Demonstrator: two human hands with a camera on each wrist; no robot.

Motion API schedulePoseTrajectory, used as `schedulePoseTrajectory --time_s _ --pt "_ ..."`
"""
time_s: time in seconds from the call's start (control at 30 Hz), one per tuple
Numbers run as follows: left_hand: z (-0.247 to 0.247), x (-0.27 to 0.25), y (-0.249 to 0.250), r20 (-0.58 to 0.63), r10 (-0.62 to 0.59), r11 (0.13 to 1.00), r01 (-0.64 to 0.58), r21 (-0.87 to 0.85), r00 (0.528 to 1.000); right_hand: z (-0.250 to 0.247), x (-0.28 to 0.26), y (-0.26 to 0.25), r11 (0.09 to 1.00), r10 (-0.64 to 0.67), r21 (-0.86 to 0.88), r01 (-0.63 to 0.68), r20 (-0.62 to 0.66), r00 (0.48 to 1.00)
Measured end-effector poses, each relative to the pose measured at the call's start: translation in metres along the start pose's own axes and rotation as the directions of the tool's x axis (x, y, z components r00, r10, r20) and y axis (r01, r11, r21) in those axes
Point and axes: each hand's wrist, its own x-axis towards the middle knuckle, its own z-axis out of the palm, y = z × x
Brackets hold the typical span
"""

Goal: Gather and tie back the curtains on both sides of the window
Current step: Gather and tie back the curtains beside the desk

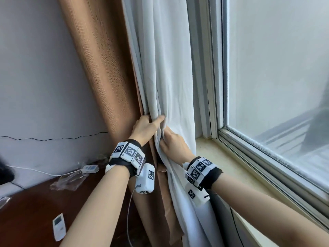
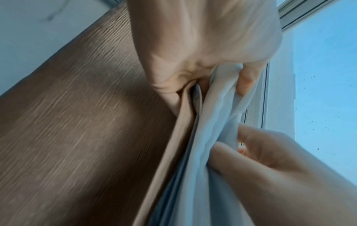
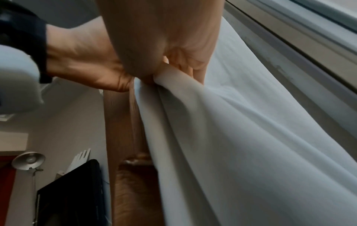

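Note:
A brown curtain (image 1: 106,68) hangs at the left of the window, with a white sheer curtain (image 1: 165,68) beside it against the frame. My left hand (image 1: 146,125) grips the gathered folds where the brown curtain (image 2: 77,122) meets the white sheer curtain (image 2: 208,137); its thumb lies over the white fabric. Just below and to the right, my right hand (image 1: 170,141) pinches a bunch of the white sheer curtain (image 3: 231,137). In the right wrist view the left hand (image 3: 86,64) sits close against the right hand (image 3: 173,45). No tie-back shows.
A pale window sill (image 1: 231,161) runs along the glass pane (image 1: 276,68) at the right. On the dark wooden surface (image 1: 35,202) at lower left lie a white remote (image 1: 59,227), crumpled plastic wrap (image 1: 67,180) and a white adapter (image 1: 90,169) with a cable.

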Motion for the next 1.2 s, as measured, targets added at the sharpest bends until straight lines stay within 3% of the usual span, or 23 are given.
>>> schedulePoseTrajectory --time_s 0.17,0.23,0.33,0.4,0.43,0.5,0.57,0.7,0.8,0.9,1.13,1.2 --pt "0.000 0.000 0.001 -0.119 -0.025 0.963 0.056 0.265 0.993 0.000 0.001 0.007 0.997 -0.047 -0.050 0.057 0.185 0.982" --pt "-0.004 0.002 -0.001 -0.118 -0.026 0.956 0.059 0.286 0.993 -0.009 0.003 0.016 0.999 0.017 0.042 -0.029 0.253 0.967" --pt "-0.009 0.008 -0.008 -0.108 -0.017 0.958 0.047 0.283 0.994 -0.032 0.019 0.037 0.923 0.262 0.274 -0.269 0.064 0.963" --pt "-0.011 0.012 -0.012 -0.108 -0.012 0.958 0.042 0.284 0.994 -0.044 0.036 0.059 0.871 0.424 0.310 -0.382 -0.081 0.902" --pt "-0.011 0.014 -0.013 -0.105 -0.013 0.957 0.043 0.287 0.994 -0.048 0.045 0.070 0.830 0.503 0.323 -0.454 -0.085 0.860" --pt "-0.010 0.018 -0.015 -0.093 -0.007 0.954 0.035 0.298 0.996 -0.049 0.063 0.091 0.736 0.605 0.369 -0.567 0.016 0.796" --pt "-0.009 0.022 -0.017 -0.078 0.001 0.953 0.023 0.304 0.997 -0.042 0.083 0.111 0.684 0.607 0.399 -0.610 0.152 0.780" --pt "-0.007 0.029 -0.018 -0.060 0.012 0.952 0.007 0.305 0.998 -0.020 0.113 0.121 0.464 0.570 0.525 -0.713 0.439 0.694" --pt "-0.008 0.031 -0.019 -0.060 0.016 0.957 0.003 0.290 0.998 -0.012 0.118 0.104 0.487 0.495 0.538 -0.688 0.479 0.725" --pt "-0.008 0.032 -0.021 -0.064 0.014 0.960 0.005 0.281 0.998 -0.007 0.114 0.093 0.450 0.452 0.572 -0.686 0.516 0.727" --pt "-0.008 0.029 -0.020 -0.056 -0.002 0.957 0.018 0.288 0.998 -0.009 0.108 0.088 0.506 0.541 0.570 -0.647 0.374 0.753" --pt "-0.008 0.027 -0.018 -0.058 -0.003 0.958 0.019 0.287 0.998 -0.010 0.103 0.084 0.585 0.542 0.553 -0.593 0.277 0.793"
